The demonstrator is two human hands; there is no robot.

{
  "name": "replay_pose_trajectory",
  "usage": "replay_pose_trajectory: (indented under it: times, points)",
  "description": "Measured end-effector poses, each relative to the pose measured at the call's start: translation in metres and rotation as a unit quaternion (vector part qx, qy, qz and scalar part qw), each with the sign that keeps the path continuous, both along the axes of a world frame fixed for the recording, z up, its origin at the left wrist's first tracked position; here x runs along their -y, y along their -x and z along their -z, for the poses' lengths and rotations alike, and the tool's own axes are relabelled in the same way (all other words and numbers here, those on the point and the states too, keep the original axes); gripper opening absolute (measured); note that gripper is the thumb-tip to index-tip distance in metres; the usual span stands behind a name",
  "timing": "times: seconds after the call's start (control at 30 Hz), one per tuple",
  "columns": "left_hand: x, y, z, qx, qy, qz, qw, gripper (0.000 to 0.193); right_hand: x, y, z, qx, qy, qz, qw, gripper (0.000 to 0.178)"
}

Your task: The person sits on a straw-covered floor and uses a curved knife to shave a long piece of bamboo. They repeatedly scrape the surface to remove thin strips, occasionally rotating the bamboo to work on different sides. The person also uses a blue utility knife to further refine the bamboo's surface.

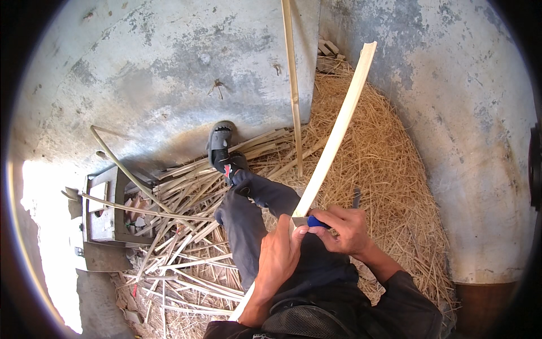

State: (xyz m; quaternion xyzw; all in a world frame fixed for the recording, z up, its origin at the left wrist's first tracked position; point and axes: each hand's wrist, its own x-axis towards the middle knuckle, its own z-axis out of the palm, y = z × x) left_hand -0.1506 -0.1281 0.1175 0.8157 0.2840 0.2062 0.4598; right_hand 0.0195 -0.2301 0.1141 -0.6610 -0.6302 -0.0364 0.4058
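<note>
A long pale strip of split bamboo or wood [337, 133] slants up and away from my lap. My left hand [278, 252] is closed round its lower part, and the strip's near end comes out again below my wrist. In my right hand [346, 230] is a knife with a blue handle [318, 222], gripped between thumb and fingers. Its short metal blade [300, 221] lies across the strip, just beyond my left fingertips. The left thumb reaches toward the blade and handle. Behind my right knuckles a narrow dark piece [356, 198] sticks up; its kind I cannot make out.
Long split sticks [186, 248] lie heaped at the left, around my legs. Thin tan shavings [384, 164] pile up at the right. A tall thin strip [293, 85] leans against the grey wall [169, 51]. At far left stands a box-like container [116, 212] with scraps inside.
</note>
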Motion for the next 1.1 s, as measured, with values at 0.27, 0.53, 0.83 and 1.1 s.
replay_pose_trajectory:
  times: [0.27,0.53,0.83,1.1]
  points:
    - [0.002,0.000,0.005,-0.016,0.003,-0.006,1.000,0.030,-0.001,-0.002,0.002,0.019,-0.002,0.005,1.000,0.032]
    - [0.004,0.004,0.004,-0.054,0.017,-0.003,0.998,0.029,0.002,-0.007,0.000,0.046,-0.001,0.033,0.998,0.030]
    - [0.011,0.041,0.033,-0.068,0.072,-0.019,0.995,0.034,0.017,-0.090,-0.005,-0.069,-0.062,0.232,0.968,0.034]
    - [-0.007,0.023,0.014,-0.017,0.033,-0.005,0.999,0.035,0.007,-0.003,0.012,-0.054,0.009,0.002,0.999,0.028]
